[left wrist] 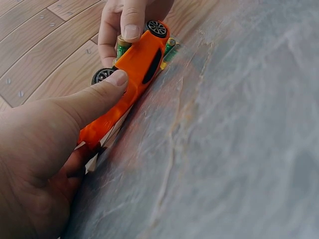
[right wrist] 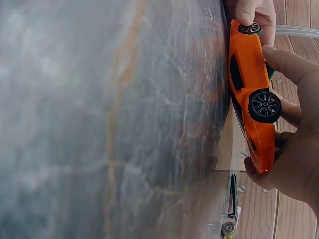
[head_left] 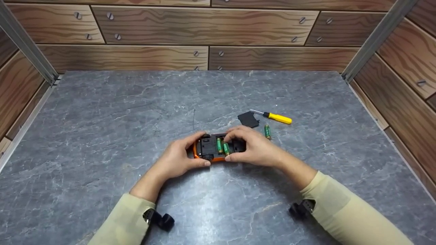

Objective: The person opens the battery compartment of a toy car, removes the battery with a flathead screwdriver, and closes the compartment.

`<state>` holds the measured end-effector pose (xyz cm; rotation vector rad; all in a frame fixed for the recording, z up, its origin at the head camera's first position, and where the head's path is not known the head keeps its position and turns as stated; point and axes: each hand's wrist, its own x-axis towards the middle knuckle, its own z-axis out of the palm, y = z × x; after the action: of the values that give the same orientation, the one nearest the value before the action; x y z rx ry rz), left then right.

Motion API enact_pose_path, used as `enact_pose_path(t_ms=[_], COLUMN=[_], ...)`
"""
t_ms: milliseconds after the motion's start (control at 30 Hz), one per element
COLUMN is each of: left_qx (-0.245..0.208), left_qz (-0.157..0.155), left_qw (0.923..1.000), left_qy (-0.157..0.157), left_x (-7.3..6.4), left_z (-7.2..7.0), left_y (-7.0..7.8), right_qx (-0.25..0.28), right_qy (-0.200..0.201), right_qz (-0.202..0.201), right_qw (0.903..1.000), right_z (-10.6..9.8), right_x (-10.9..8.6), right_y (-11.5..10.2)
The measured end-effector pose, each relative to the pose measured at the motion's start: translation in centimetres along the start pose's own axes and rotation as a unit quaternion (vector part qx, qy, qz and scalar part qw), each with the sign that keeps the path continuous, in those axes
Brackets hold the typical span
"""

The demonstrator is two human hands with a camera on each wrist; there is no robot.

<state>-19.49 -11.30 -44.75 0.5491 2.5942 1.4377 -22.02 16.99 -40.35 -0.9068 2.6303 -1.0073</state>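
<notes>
An orange toy car (head_left: 214,159) lies wheels-up on the table, its black underside showing an opened battery compartment. Inside are two green batteries; the left battery (head_left: 219,145) lies lower, and the right battery (head_left: 226,149) looks tilted. My left hand (head_left: 177,154) grips the car's left end, thumb on the near side and fingers on the far side. Around the right part of the car is my right hand (head_left: 255,146), its thumb at the near edge and a fingertip touching the tilted battery. In the left wrist view, one battery (left wrist: 122,47) stands out above the car's underside.
Behind the right hand lies a black battery cover (head_left: 248,119), with a yellow-handled screwdriver (head_left: 279,118) touching or close to it. Another green battery (head_left: 267,132) rests on the grey marbled table (head_left: 102,109). Wood-patterned panels (head_left: 204,25) border the back and sides.
</notes>
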Motion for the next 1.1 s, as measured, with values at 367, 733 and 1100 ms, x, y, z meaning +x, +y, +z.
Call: enact_pose_path(t_ms=[367, 733, 1100], left_qx=[-0.011, -0.027, -0.033], left_qz=[0.003, -0.008, 0.004], left_qw=[0.9999, 0.9996, 0.9994], left_qy=[-0.004, -0.001, -0.003], left_x=[0.2, -0.1, 0.0], left_z=[0.0, 0.0, 0.0], left_y=[0.0, -0.3, -0.2], right_qx=[0.044, 0.074, 0.052], right_qy=[0.019, 0.077, 0.118], right_qz=[-0.015, 0.001, 0.05], right_qw=[0.9987, 0.9943, 0.9904], right_z=[-0.6, -3.3, -7.2], right_x=[-0.4, -1.8, -4.0], right_y=[0.2, 1.0, 4.0])
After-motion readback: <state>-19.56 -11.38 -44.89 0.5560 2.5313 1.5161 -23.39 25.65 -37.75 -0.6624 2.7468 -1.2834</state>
